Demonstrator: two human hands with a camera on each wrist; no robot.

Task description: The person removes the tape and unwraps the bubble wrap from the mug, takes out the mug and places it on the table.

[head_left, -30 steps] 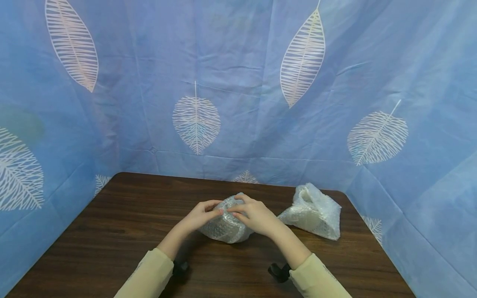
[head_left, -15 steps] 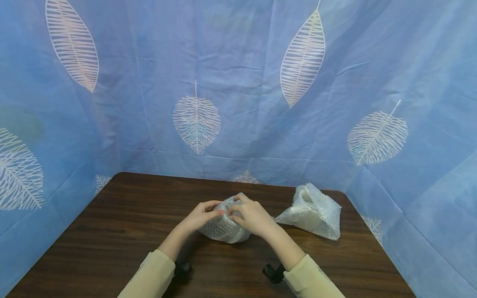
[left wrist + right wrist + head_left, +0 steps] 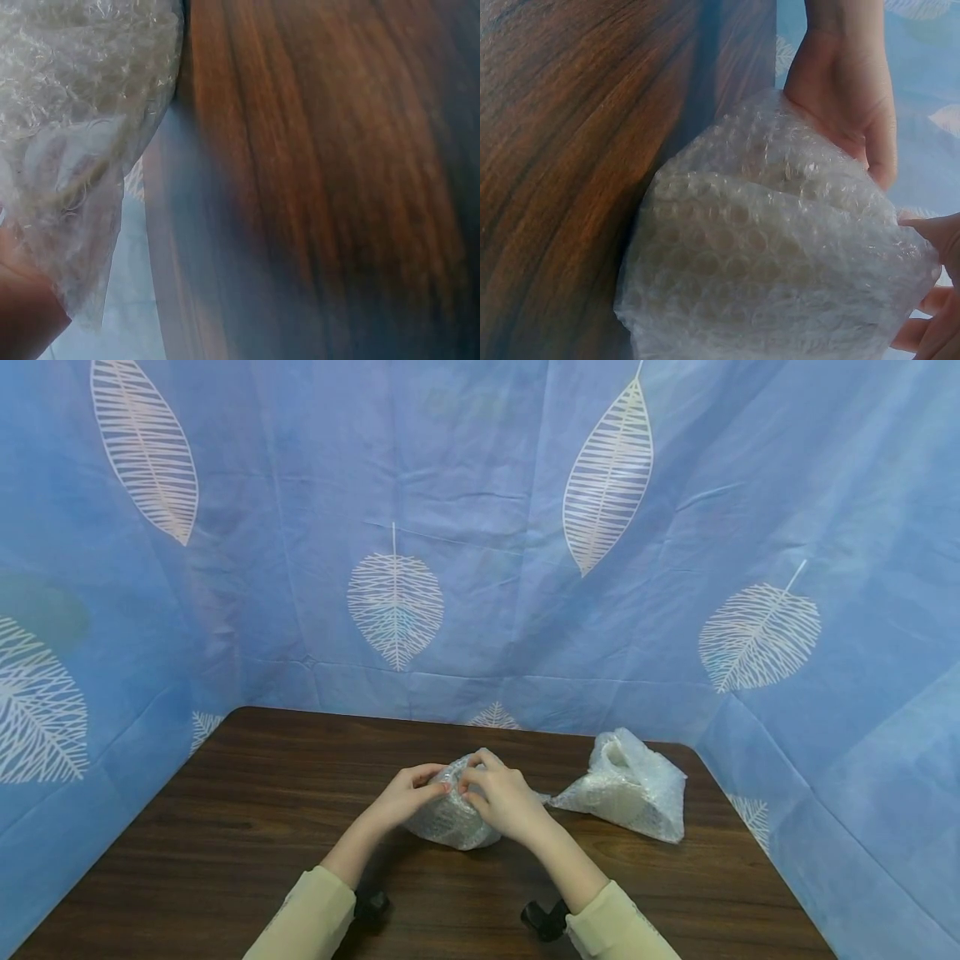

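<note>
A bubble-wrapped bundle sits on the table between both hands, and something pale and rounded shows dimly through the wrap. My left hand holds it at the left, thumb and fingers spread over its upper side. From the right, my right hand pinches the top edge of the wrap with curled fingers. In the right wrist view the wrap is folded over in layers, with its corner between the right thumb and fingers. The left wrist view shows a thin loose flap of wrap against the left hand.
A second bubble-wrapped bundle stands at the back right of the dark wooden table, with a pale rounded thing inside. Its pointed end reaches toward the right hand. A blue cloth with leaf prints hangs behind and beside the table.
My right hand has shifted slightly left and its fingers have curled more at the top of the wrap. The left hand and the second bundle stay almost where they were.
</note>
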